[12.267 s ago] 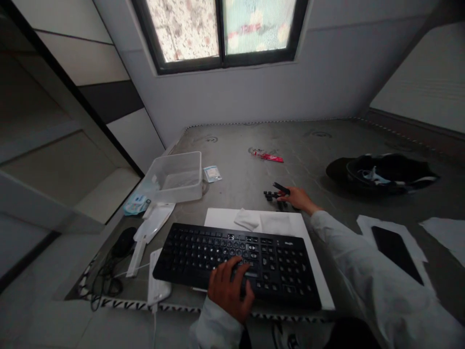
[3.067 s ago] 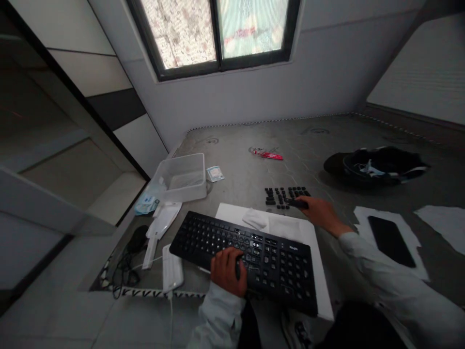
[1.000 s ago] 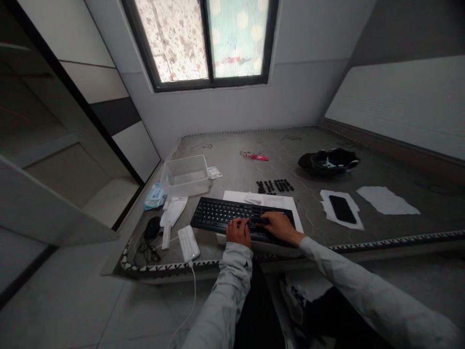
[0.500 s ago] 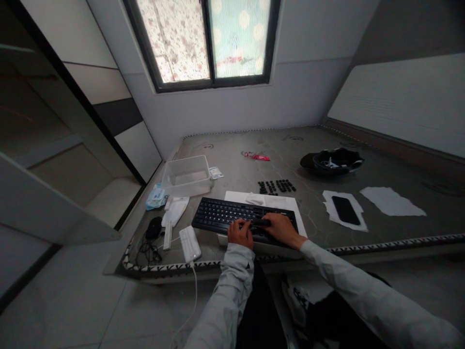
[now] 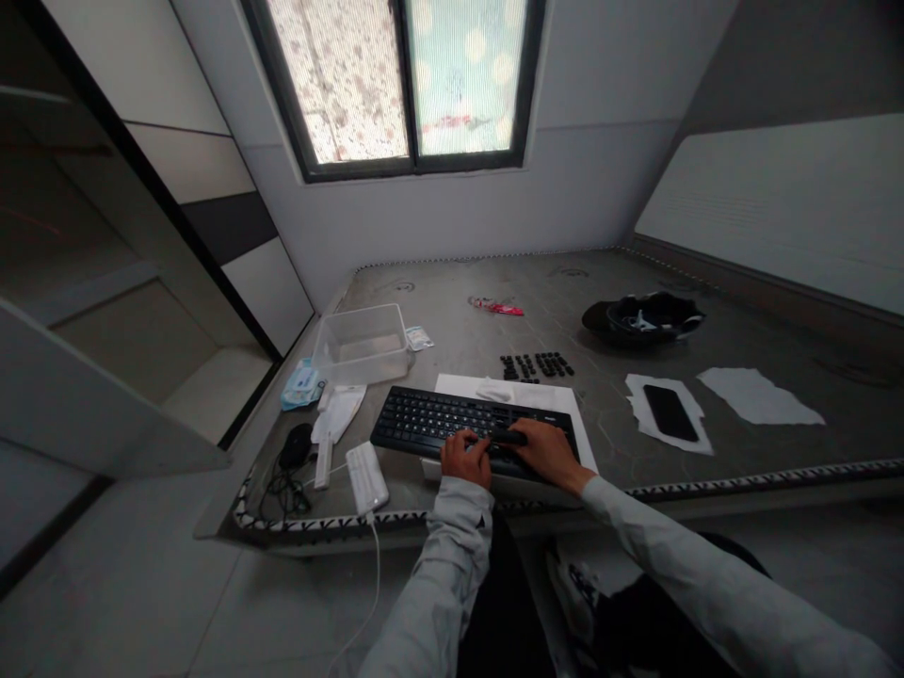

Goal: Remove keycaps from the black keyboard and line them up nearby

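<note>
A black keyboard [image 5: 424,419] lies slightly askew on a white sheet or flat box near the mattress's front edge. My left hand [image 5: 466,460] is closed at its front edge, fingers bent over the lower keys and thumb toward the right. In my right hand [image 5: 547,452] is a slim black stick-like tool [image 5: 508,436], held nearly flat over the right part of the keyboard. Its tip reaches close to my left thumb; its exact kind is too dark to make out. Behind the keyboard, loose black keycaps [image 5: 537,365] stand in rows.
To the left are a clear plastic box [image 5: 363,344], a black mouse [image 5: 297,444] with its cable, and a white power bank [image 5: 366,477] with a cord. A phone [image 5: 669,412] on paper, another paper sheet [image 5: 759,395] and a black cap [image 5: 642,318] lie to the right.
Both hands keep almost the same place on the keyboard. The black tool has shifted very slightly in my right hand; the whole view has tilted a little.
</note>
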`<state>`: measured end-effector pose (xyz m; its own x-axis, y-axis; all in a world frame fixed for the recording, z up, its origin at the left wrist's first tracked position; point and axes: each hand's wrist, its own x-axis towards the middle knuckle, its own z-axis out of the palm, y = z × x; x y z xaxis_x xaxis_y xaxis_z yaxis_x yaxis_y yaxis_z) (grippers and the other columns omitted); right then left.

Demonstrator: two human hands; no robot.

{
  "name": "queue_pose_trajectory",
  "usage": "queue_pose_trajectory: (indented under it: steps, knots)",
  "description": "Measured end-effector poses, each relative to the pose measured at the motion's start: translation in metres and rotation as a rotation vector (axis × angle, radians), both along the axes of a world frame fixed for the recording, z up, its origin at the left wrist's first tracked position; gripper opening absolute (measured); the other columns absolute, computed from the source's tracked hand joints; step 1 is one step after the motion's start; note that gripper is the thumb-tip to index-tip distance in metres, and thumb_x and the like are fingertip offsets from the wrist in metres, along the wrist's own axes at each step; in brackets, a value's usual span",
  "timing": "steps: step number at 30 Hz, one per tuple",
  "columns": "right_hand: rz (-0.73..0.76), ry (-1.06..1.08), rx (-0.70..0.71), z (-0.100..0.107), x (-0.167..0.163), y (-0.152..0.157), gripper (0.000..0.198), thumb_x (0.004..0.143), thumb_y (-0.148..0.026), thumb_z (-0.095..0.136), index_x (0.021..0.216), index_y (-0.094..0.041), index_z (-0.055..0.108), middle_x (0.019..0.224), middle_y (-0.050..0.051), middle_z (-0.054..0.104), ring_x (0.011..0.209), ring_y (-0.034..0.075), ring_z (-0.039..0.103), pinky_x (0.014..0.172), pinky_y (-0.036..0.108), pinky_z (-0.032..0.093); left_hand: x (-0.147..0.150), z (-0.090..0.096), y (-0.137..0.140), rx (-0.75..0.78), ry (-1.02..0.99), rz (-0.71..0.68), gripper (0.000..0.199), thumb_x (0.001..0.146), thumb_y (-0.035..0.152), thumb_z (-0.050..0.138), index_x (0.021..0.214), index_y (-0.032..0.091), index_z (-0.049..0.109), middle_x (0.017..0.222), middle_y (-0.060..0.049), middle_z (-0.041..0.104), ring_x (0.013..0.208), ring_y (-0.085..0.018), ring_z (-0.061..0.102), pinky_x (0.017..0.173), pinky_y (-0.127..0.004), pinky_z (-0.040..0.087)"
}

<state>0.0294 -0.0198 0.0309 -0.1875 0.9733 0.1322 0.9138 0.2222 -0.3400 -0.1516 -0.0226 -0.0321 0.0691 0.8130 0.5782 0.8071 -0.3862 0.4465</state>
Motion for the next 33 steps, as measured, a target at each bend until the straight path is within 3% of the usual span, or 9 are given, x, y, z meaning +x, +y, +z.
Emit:
queue_pose_trajectory:
  steps: [7, 23, 33]
  knots:
    - [0.129, 0.029, -0.022, 0.007, 0.007, -0.002, 0.03, 0.081, -0.015, 0.055, 0.105, -0.024, 0.07, 0.107, 0.003, 0.07, 0.098, 0.019, 0.065, 0.083, 0.027, 0.045, -0.001, -0.002, 0.001, -0.015, -0.002, -0.012, 0.03, 0.074, 0.011, 0.063, 0.092, 0.031, 0.076, 0.1, -0.005, 0.065, 0.092, -0.023, 0.055, 0.077, -0.036, 0.04]
    - [0.098, 0.128, 0.019, -0.003, 0.007, 0.003, 0.015, 0.085, -0.029, 0.061, 0.096, -0.022, 0.068, 0.097, 0.003, 0.07, 0.091, 0.02, 0.065, 0.078, 0.028, 0.045, 0.0, -0.002, 0.0, -0.021, -0.001, 0.001, 0.036, 0.071, 0.009, 0.065, 0.095, 0.033, 0.076, 0.098, -0.004, 0.064, 0.09, -0.022, 0.055, 0.077, -0.035, 0.041]
    - [0.118, 0.133, -0.004, 0.0, 0.006, 0.002, 0.019, 0.083, -0.024, 0.057, 0.098, -0.022, 0.07, 0.098, 0.004, 0.071, 0.093, 0.021, 0.065, 0.081, 0.029, 0.045, 0.0, -0.001, 0.0, -0.001, -0.001, -0.002, 0.033, 0.072, 0.009, 0.064, 0.092, 0.032, 0.076, 0.097, -0.005, 0.064, 0.089, -0.023, 0.054, 0.076, -0.035, 0.04]
